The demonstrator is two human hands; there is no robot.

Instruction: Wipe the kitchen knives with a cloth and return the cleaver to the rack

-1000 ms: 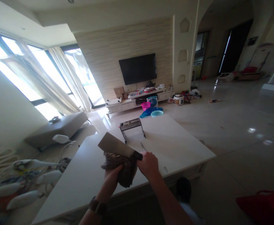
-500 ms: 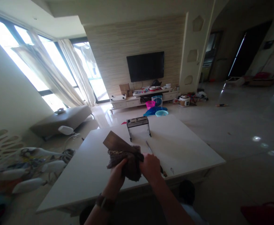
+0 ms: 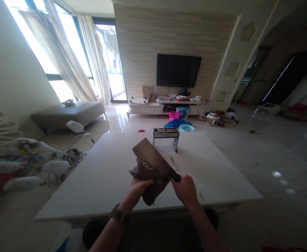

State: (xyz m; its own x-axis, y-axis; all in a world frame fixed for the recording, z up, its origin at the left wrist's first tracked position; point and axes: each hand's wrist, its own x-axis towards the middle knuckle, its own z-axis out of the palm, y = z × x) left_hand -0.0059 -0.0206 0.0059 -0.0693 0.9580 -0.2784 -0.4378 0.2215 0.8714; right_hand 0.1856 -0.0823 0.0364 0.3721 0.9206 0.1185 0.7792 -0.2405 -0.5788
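My right hand (image 3: 186,189) is closed around the dark handle of a cleaver (image 3: 150,155), whose broad blade points up and to the left above the white table (image 3: 100,175). In my left hand (image 3: 139,189) is a bunched brown cloth (image 3: 152,192) with a patterned patch, thumb pressed on top. The cloth lies against the lower side of the blade, and its far face is hidden. Beyond the blade stands a black-and-clear slotted rack (image 3: 166,133), which looks like a knife holder. A thin pointed metal tool (image 3: 173,162) rests on the tabletop to the right.
A small clear object (image 3: 201,197) lies close to the table's front edge. On the left are white mirror-like parts and cables (image 3: 56,168). Past the table are a light-blue basket (image 3: 187,128), a pink basket (image 3: 173,116) and a low cabinet (image 3: 153,110) under a television (image 3: 179,70).
The cleaver and both hands have shifted right in view. My left hand and the cloth have moved from around the handle end to below the blade, exposing more blade and handle. The camera view has turned.
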